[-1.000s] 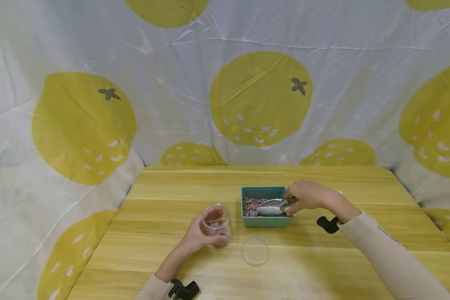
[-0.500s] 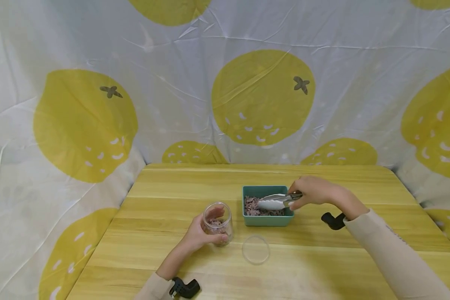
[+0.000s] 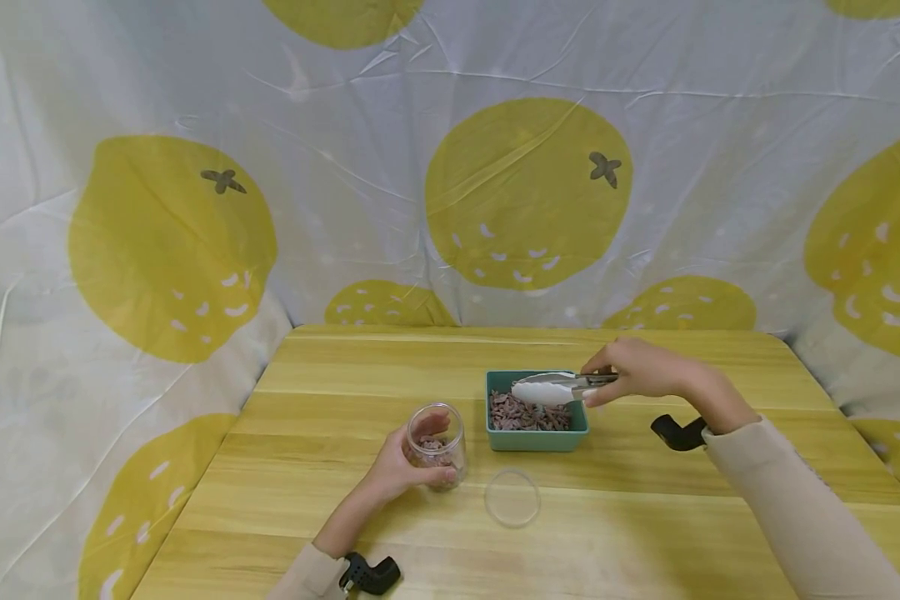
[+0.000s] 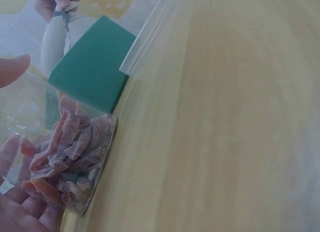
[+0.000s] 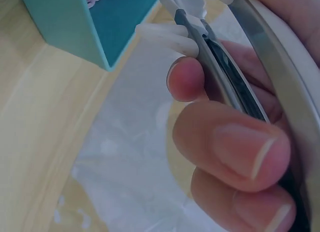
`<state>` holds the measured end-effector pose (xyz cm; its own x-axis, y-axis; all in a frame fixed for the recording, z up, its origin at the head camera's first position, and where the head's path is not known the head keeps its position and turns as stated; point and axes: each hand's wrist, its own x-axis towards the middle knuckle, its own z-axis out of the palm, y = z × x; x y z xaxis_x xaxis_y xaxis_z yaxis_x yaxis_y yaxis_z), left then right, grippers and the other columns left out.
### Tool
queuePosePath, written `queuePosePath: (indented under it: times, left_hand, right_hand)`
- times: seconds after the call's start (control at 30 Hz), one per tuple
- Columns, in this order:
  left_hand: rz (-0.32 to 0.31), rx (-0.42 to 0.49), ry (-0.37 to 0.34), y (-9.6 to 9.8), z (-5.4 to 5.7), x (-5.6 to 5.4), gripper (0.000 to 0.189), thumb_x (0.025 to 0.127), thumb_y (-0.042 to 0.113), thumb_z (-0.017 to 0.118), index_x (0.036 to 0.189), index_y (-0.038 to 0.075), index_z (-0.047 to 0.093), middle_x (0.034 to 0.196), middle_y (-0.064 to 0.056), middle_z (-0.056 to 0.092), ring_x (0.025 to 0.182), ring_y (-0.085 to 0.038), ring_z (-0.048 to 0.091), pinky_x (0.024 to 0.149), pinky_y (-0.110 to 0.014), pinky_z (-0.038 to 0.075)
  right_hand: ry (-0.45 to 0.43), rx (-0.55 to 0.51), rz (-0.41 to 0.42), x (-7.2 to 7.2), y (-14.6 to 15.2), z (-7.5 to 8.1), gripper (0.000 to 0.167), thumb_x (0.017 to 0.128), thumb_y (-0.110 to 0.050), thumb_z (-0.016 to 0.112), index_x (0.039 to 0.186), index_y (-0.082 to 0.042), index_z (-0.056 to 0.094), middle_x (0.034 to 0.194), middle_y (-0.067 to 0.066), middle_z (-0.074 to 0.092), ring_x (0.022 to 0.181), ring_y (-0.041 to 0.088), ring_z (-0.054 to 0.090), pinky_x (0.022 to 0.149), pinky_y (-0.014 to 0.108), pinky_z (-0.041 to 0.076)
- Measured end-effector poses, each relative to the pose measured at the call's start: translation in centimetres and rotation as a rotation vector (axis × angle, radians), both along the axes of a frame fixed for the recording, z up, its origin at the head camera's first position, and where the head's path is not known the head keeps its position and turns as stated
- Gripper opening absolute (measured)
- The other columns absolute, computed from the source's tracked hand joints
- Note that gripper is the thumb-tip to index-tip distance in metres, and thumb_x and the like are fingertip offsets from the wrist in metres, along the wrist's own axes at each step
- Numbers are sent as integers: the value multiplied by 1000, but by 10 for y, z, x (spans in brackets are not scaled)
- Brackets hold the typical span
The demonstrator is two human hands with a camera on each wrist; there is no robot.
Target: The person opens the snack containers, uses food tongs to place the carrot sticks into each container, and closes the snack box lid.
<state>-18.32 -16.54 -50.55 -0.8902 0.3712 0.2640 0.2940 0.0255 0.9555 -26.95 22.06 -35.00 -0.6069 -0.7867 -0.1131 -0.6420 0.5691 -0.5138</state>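
Note:
My left hand holds a clear jar round its side, on the table. Reddish-brown dried strips lie in the lower part of the jar, and its mouth is uncovered. With my right hand I grip a pair of tongs by its metal handles. The white heads of the tongs hang over a teal box, above the heap of similar strips inside it. In the right wrist view, thumb and fingers curl round the steel handles; whether the heads pinch a strip I cannot tell.
A clear round lid lies on the wooden table in front of the box, right of the jar. Behind the table hangs a white curtain with yellow fruit prints. A black wrist device sits at each forearm.
My right hand has lifted the tongs up and to the right, out of the strips to above them. The left hand and the jar stay in place.

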Motion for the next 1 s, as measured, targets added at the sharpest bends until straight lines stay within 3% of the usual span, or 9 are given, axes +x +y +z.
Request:
queuePosePath:
  times: [0.23,0.47,0.57,0.7,0.8,1.0]
  left_hand:
    - [-1,12,1,0,1,0,76,75,2,87,141,1,49,140,-24,53,132,-43,46,110,-30,39]
    - [-8,16,12,0,0,0,76,75,2,87,141,0,49,139,-26,52,131,-45,46,110,-29,39]
    - [-2,13,14,0,0,0,76,75,2,87,141,-1,49,139,-27,52,131,-45,47,110,-29,39]
    - [3,4,11,0,1,0,77,75,2,87,141,-1,49,139,-28,52,131,-43,47,110,-30,39]
    - [2,-2,12,0,2,0,77,75,2,87,141,-1,49,139,-28,51,130,-42,48,110,-31,40]
    - [-7,0,-2,0,1,0,77,75,1,86,142,-3,47,140,-30,50,132,-44,46,111,-34,38]
  right_hand:
    - [-30,-26,-7,3,-1,12,35,93,-32,73,114,-5,73,84,-10,71,61,5,57,61,26,46]
    - [-11,-37,-29,10,-5,31,52,93,-39,71,126,1,67,115,7,71,90,11,67,76,34,55]
    - [4,-37,-16,13,-11,38,57,93,-42,70,129,1,65,124,12,67,74,5,62,80,36,53]
    - [-6,-23,5,15,-23,44,57,92,-45,70,131,-4,64,127,8,66,53,2,40,74,33,47]
    - [-16,-27,36,16,-32,44,55,92,-45,70,131,-6,65,125,4,67,60,4,48,72,32,47]
    - [-1,-63,116,17,-51,40,52,92,-43,71,129,-6,66,123,5,68,92,9,64,74,31,51]
